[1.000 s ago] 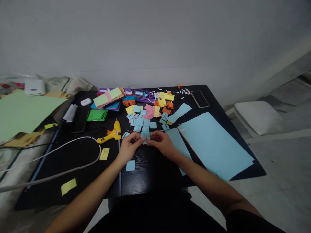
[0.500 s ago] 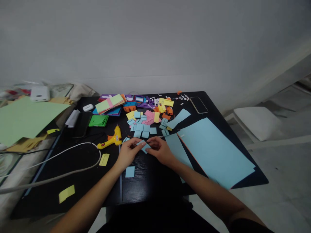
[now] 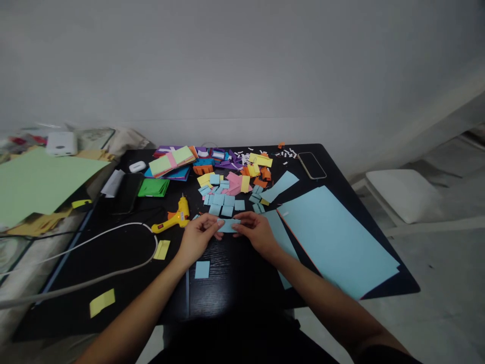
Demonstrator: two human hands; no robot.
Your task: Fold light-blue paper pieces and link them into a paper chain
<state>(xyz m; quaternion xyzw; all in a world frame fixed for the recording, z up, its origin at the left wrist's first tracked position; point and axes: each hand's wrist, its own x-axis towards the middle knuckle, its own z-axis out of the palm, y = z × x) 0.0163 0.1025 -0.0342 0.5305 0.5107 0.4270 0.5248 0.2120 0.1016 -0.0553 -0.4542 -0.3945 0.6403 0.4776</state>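
Observation:
Between my two hands is a small light-blue piece of paper (image 3: 228, 226), held level just above the black table. My left hand (image 3: 199, 235) pinches its left end between thumb and fingers. At the right end, my right hand (image 3: 257, 232) grips it the same way. Beyond the hands lies a cluster of light-blue paper squares (image 3: 217, 199), some with folded strips. Closer to me, left of centre, a single light-blue square (image 3: 202, 269) rests flat. The yellow glue gun (image 3: 173, 216) lies to the left of my left hand.
Large light-blue sheets (image 3: 337, 242) cover the table's right side. A phone (image 3: 311, 166) lies at the back right. Coloured paper stacks (image 3: 172, 162) and scraps fill the back. A white cable (image 3: 125, 268) loops across the left. A white stool (image 3: 394, 194) stands right of the table.
The blue paper piece has turned from slanted to level, its long side now across my view. My right hand has shifted slightly right, its fingers on the right end.

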